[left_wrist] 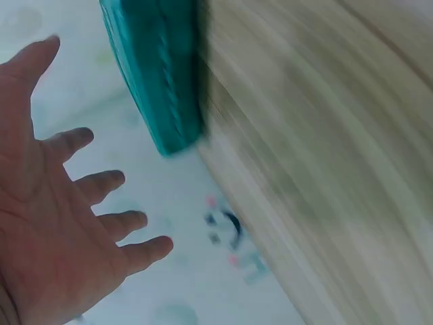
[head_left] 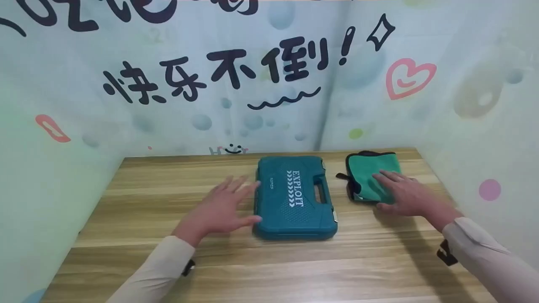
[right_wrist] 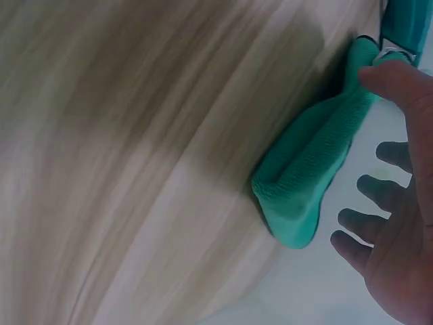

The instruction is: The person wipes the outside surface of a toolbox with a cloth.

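1. Nearest, two pale sleeves [head_left: 156,265] reach in over the wooden tabletop [head_left: 126,223], a small dark device [head_left: 446,253] showing under the right cuff.
2. The left hand [head_left: 217,210] is beside the case's left edge, palm facing it, fingers and thumb spread; the left wrist view shows them holding nothing.
3. The right hand [head_left: 406,195] is over the cloth's right part, its fingers spread in the right wrist view; whether the thumb touches the fabric I cannot tell.
4. The teal case [head_left: 276,206] lies flat and closed between the hands, handle toward the right, "EXPLOIT" printed on its lid.
5. Right of it, apart, lies the green cloth [head_left: 364,170], folded, edged in black.
6. Behind stands a printed backdrop [head_left: 177,122] with dark lettering and a pink heart [head_left: 391,82].
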`<state>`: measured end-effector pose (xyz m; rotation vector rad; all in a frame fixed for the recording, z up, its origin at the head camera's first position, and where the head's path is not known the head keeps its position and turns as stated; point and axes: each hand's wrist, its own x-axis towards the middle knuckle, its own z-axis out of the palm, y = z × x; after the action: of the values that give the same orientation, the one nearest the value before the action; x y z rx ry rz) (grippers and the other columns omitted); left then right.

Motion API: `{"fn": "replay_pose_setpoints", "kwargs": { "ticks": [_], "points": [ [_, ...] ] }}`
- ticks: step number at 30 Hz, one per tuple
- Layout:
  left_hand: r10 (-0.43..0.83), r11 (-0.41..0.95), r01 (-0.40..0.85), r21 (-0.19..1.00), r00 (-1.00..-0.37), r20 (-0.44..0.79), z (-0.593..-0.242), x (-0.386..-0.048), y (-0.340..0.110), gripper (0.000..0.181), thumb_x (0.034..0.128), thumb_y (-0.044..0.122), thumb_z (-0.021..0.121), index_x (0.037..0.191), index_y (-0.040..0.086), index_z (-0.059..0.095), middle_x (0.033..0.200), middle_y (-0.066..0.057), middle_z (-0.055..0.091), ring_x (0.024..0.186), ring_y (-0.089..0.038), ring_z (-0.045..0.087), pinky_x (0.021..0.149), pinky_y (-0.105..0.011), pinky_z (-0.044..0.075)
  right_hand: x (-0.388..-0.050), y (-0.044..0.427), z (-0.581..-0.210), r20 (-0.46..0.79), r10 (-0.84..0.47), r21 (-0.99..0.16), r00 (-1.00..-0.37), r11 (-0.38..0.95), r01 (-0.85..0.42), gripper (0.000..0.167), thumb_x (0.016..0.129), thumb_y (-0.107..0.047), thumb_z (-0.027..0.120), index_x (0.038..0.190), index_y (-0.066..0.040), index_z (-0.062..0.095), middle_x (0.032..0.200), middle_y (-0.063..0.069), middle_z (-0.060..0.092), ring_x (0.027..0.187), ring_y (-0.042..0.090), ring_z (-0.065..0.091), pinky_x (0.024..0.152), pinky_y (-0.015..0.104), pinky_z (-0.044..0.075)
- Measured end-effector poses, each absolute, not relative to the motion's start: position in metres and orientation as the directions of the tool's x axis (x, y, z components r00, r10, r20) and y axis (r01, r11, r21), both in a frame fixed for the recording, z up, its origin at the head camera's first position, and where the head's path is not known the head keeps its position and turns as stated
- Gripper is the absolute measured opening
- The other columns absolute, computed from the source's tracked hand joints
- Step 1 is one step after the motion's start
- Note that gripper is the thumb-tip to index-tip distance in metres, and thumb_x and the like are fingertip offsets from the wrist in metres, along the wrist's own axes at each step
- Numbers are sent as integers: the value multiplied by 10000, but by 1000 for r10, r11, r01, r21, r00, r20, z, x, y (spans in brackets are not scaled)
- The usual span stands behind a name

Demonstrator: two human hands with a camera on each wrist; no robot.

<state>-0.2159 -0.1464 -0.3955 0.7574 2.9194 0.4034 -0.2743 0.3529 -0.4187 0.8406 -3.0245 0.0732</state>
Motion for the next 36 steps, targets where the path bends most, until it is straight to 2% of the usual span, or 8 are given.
{"fn": "replay_pose_setpoints", "kwargs": {
  "ticks": [4,8,16,21,26,29,34,36],
  "points": [
    [568,804,523,285,-816,-106,-399,-216,-110,917,864,779,563,1623,384,233,1694,-27,77,1509,-426,33,1168,-581,130,-282,348,-433,-50,-477,-45,-878,879,-475,849,862,-317,774,1541,-6,371,1541,324,338,1350,566,358,995,728,340],
    [617,777,567,273,-772,-153,-410,-218,-85,884,883,751,572,1619,400,232,1696,-26,66,1499,-461,9,1148,-621,153,-286,343,-443,-61,-443,-45,-895,897,-440,820,852,-242,762,1533,12,383,1546,327,326,1363,556,344,1008,716,339],
    [590,796,541,272,-793,-151,-426,-216,-71,815,929,610,643,1615,402,253,1697,-22,70,1500,-461,-8,1128,-631,205,-294,331,-453,6,-396,-56,-918,917,-396,659,901,-121,676,1490,55,436,1477,359,406,1313,581,396,1020,691,349],
    [596,785,549,287,-795,-110,-428,-213,-70,823,930,581,663,1619,366,267,1696,-40,77,1501,-458,-8,1134,-600,220,-302,334,-454,60,-443,-82,-894,891,-447,593,842,-16,661,1407,89,514,1377,361,508,1219,555,508,968,653,428],
    [581,794,533,290,-807,-108,-427,-213,-69,829,926,581,668,1619,353,274,1697,-48,72,1501,-457,-19,1137,-592,214,-315,343,-442,45,-427,-254,-903,869,-424,594,823,86,542,1415,107,499,1344,351,541,1218,534,513,990,651,407],
    [574,800,524,291,-810,-119,-426,-212,-67,832,929,582,663,1622,341,270,1696,-56,69,1500,-458,-21,1138,-596,203,-320,349,-431,54,-360,-393,-931,850,-352,523,863,73,505,1385,93,519,1197,330,600,1096,481,566,918,618,454],
    [567,808,517,283,-813,-133,-422,-212,-63,828,940,569,658,1624,302,277,1696,-52,64,1501,-454,-15,1129,-626,192,-321,355,-413,96,-184,-598,-978,775,-205,134,956,-26,473,1026,67,542,896,197,563,820,359,545,671,450,462],
    [563,813,516,272,-815,-136,-421,-212,-61,827,942,568,655,1623,278,286,1696,-41,76,1499,-463,-7,1118,-649,195,-321,354,-407,105,-117,-675,-988,721,-157,133,979,-63,451,918,40,510,867,169,549,795,328,535,645,401,458]
  ]
}}
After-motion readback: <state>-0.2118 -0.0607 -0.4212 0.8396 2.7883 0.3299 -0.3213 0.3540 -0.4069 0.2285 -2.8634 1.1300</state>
